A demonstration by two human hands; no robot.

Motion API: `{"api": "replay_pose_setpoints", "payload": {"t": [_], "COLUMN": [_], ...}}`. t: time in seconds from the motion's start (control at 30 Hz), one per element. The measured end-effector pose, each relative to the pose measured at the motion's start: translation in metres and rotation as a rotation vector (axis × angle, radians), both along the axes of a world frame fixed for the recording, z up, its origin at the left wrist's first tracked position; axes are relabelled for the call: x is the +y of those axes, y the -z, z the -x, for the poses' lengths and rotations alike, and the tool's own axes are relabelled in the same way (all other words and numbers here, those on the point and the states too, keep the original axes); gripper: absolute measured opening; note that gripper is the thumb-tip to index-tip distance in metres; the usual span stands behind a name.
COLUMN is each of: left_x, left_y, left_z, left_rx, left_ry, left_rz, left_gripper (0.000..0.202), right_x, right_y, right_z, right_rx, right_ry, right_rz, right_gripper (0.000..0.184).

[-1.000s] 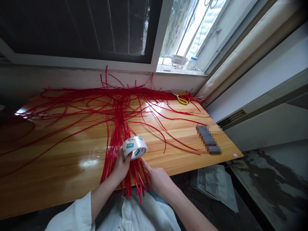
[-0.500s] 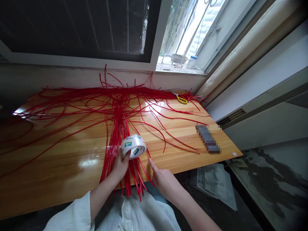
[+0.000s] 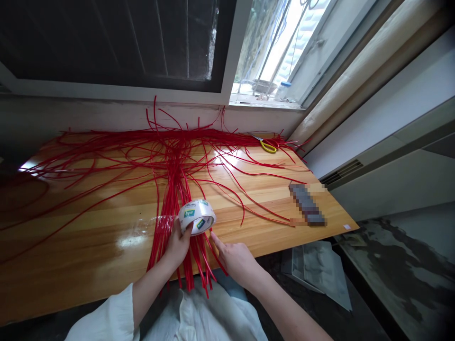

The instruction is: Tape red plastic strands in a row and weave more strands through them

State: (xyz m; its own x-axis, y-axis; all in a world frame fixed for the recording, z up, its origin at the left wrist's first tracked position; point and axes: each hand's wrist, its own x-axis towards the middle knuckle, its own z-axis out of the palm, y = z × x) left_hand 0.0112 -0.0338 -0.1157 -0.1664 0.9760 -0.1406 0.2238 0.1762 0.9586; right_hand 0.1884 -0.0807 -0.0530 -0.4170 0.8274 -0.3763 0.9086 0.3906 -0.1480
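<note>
My left hand [image 3: 179, 244] is closed on a roll of clear packing tape [image 3: 196, 208], thumb at the roll's near edge. A loose length of tape [image 3: 145, 226] stretches left from the roll, across the bundle of red strands [image 3: 174, 189] that runs toward me over the table edge. To the right of the roll is my right hand [image 3: 234, 260], its index finger stretched out against a single red strand [image 3: 219, 262] at the bundle's right side. The other fingers of that hand are curled and partly hidden; no grip on the strand shows.
More red strands [image 3: 117, 135] spread along the back of the wooden table [image 3: 88, 265]. Scissors with yellow handles [image 3: 268, 147] lie on them at the back right. A blurred-out dark object [image 3: 308, 204] rests at the right. A grey container [image 3: 320, 270] stands below the table.
My right hand has moved slightly left, and its index finger has shifted the outer red strand toward the bundle. My left hand and the tape roll stay where they were.
</note>
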Motion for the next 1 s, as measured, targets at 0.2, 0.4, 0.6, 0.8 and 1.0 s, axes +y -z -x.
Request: {"api": "replay_pose_setpoints", "payload": {"t": [0.2,0.4,0.6,0.8,1.0], "left_x": [-0.001,-0.002,-0.002,-0.002,-0.004], "left_y": [-0.003,0.004,0.004,0.001,0.001], "left_z": [-0.001,0.0,0.0,-0.001,0.0], "left_rx": [-0.035,-0.025,0.013,0.013,0.046], "left_ry": [-0.002,0.002,0.007,0.012,0.044], "left_rz": [0.077,0.056,0.065,0.053,0.044], "left_gripper": [0.058,0.055,0.056,0.058,0.054], "right_x": [0.002,0.005,0.007,0.011,0.013], "right_y": [0.004,0.005,0.003,0.002,0.006], "right_z": [-0.002,-0.005,-0.004,-0.001,-0.004], "right_rx": [-0.123,-0.154,-0.11,-0.04,0.003], "right_ry": [-0.047,0.008,0.016,-0.052,-0.072], "right_rz": [-0.035,-0.036,0.001,-0.003,-0.031], "right_gripper": [0.066,0.065,0.06,0.058,0.059]}}
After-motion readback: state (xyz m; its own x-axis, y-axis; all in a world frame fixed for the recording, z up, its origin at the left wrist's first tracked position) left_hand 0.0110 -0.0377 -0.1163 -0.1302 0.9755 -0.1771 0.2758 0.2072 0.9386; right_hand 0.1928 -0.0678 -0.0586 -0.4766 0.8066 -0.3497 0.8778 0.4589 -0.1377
